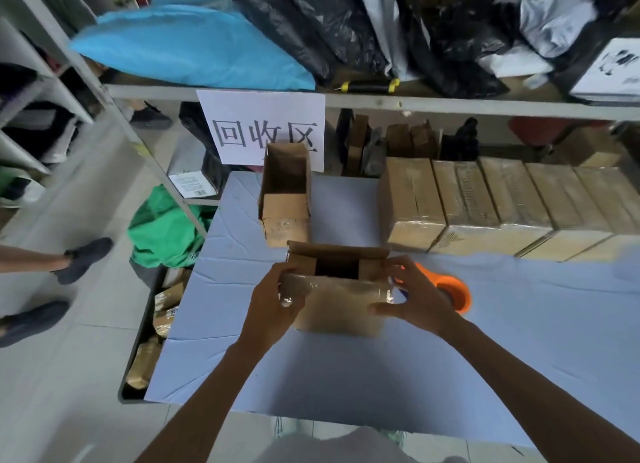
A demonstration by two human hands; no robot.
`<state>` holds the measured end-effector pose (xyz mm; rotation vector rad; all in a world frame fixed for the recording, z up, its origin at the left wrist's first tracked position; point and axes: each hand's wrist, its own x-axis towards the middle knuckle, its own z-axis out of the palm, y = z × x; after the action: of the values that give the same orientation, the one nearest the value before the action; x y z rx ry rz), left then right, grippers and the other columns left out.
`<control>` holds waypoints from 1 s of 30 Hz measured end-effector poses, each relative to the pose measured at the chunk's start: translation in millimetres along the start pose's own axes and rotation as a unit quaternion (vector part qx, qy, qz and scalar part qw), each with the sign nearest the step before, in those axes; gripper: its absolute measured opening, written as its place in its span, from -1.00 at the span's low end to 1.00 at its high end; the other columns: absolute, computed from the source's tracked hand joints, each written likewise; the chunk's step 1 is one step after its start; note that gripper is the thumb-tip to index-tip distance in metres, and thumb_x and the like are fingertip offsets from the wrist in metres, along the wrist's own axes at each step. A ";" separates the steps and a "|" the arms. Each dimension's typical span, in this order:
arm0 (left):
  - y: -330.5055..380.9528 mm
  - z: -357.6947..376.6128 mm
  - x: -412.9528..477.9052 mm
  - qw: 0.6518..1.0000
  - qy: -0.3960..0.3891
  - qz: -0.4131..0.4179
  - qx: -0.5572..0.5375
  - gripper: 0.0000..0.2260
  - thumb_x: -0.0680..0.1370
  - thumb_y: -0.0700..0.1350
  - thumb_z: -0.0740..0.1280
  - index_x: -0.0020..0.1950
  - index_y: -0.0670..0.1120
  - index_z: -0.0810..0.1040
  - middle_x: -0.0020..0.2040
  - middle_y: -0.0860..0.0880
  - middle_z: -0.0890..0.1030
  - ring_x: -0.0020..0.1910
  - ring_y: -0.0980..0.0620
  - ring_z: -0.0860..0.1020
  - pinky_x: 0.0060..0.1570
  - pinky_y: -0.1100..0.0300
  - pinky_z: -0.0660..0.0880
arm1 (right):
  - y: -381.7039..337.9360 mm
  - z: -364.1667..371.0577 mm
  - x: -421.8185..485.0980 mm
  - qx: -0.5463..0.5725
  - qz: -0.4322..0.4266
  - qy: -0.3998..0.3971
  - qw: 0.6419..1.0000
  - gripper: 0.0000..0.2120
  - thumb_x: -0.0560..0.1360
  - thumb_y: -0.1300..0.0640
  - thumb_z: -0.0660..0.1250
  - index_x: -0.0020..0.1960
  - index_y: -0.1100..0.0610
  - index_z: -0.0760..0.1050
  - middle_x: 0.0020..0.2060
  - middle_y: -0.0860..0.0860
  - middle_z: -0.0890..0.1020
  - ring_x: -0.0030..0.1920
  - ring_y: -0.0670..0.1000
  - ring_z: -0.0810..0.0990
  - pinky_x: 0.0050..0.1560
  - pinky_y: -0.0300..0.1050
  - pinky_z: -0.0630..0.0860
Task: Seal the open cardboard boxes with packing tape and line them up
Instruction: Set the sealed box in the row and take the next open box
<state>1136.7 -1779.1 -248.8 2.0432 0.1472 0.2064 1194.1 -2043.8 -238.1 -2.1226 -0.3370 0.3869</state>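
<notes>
1. Boxes: two open boxes, near box (341, 300) and far open box (285, 192); five sealed boxes (498, 203) in a row.
2. Left hand (273, 300) and right hand (412, 296): each grip grasps the near box at tabletop (346, 376) centre.
3. Bare tabletop lies toward the front edge.

An open cardboard box (337, 289) sits near an upright open box (285, 192) and a row of taped boxes (502, 203).

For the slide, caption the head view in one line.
Both hands, left and right, grip an open cardboard box on the blue table, orange tape dispenser behind.
</notes>
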 end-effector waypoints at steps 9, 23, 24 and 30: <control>-2.3 6.9 15.9 0.998 0.011 0.037 0.053 -0.23 0.35 -0.09 0.54 0.46 0.09 0.22 0.42 0.01 0.31 0.34 0.03 0.32 0.19 0.15 0.40 | -8.5 17.7 2.5 0.026 0.045 0.143 0.988 -0.32 0.16 0.21 0.64 0.14 0.07 0.33 0.03 -0.11 0.44 0.03 -0.09 0.52 -0.17 -0.30 0.54; 6.2 19.7 15.3 0.991 0.070 -0.113 -0.004 -0.90 0.44 -0.12 0.46 -0.11 0.06 0.59 0.04 0.10 0.47 -0.03 0.13 0.53 -0.13 0.32 0.43 | 10.5 1.6 4.2 -0.277 -0.089 0.027 0.956 -0.72 0.51 -0.12 0.26 0.16 -0.03 0.52 0.27 -0.09 0.34 0.19 -0.05 0.38 -0.15 -0.14 0.48; 7.4 22.3 15.8 0.988 0.081 -0.128 0.007 -0.89 0.45 -0.11 0.46 -0.11 0.07 0.58 0.06 0.12 0.46 -0.06 0.13 0.56 -0.15 0.27 0.43 | 11.6 -0.7 5.0 -0.270 -0.093 0.013 0.958 -0.73 0.54 -0.07 0.24 0.19 -0.02 0.51 0.28 -0.06 0.34 0.21 -0.02 0.38 -0.08 -0.09 0.51; 10.8 32.3 25.6 0.970 0.083 -0.227 0.003 -0.53 0.42 -0.10 0.47 0.28 0.03 0.41 0.16 0.08 0.42 -0.08 0.05 0.55 -0.07 0.11 0.48 | 32.7 -23.0 -0.7 -0.132 0.105 0.200 0.965 -0.78 0.48 0.12 0.35 0.11 0.10 0.49 0.08 0.06 0.55 -0.05 0.04 0.56 -0.11 -0.06 0.52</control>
<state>1168.7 -1807.1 -251.8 1.9386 0.7102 0.0892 1205.5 -2078.9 -253.3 -2.4424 0.0780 0.0239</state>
